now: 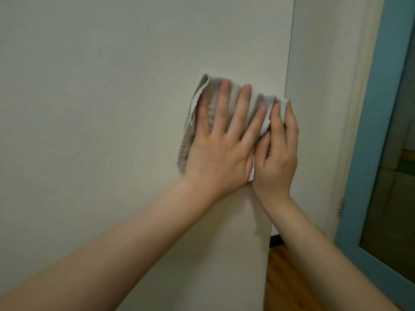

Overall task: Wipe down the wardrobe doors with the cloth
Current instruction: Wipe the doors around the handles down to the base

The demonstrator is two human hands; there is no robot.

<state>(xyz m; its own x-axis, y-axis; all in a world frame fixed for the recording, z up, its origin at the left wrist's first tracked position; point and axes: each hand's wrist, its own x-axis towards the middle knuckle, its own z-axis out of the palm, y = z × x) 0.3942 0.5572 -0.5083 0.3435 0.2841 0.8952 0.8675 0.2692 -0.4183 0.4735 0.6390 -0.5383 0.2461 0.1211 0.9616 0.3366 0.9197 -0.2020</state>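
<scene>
Wardrobe door | one cloth | left hand flat, fingers spread | right hand pinching cloth

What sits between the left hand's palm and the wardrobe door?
The folded grey cloth, pressed flat under the left hand against the cream wardrobe door. Head view shows it.

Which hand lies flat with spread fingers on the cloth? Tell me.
The left hand: it presses the cloth flat, fingers spread. The right hand curls, gripping the cloth's edge.
</scene>
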